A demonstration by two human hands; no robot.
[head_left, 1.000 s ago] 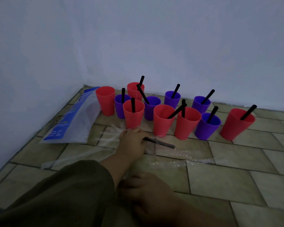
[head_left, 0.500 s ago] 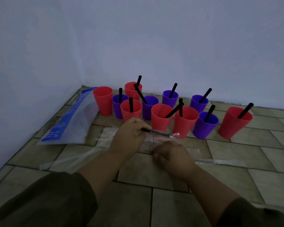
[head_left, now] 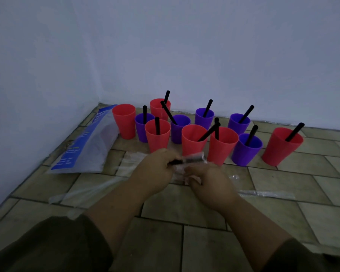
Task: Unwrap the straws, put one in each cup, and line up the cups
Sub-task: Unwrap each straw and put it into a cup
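Head view: your left hand [head_left: 155,170] grips a black straw [head_left: 174,162] half sheathed in clear, crinkled wrapper [head_left: 197,158]; your right hand [head_left: 211,184] pinches that wrapper.

Blue-and-white plastic bag [head_left: 82,150] flat on tiled floor [head_left: 283,214] beside left wall [head_left: 37,91]

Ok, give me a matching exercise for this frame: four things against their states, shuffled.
Things:
1 leftmost red cup
2 rightmost red cup
3 wrapped straw
4 blue bag

States:
a lies by the left wall
b has a black straw in it
c gripped by left hand and right hand
d shows no straw

Pairs: 1-d, 2-b, 3-c, 4-a.
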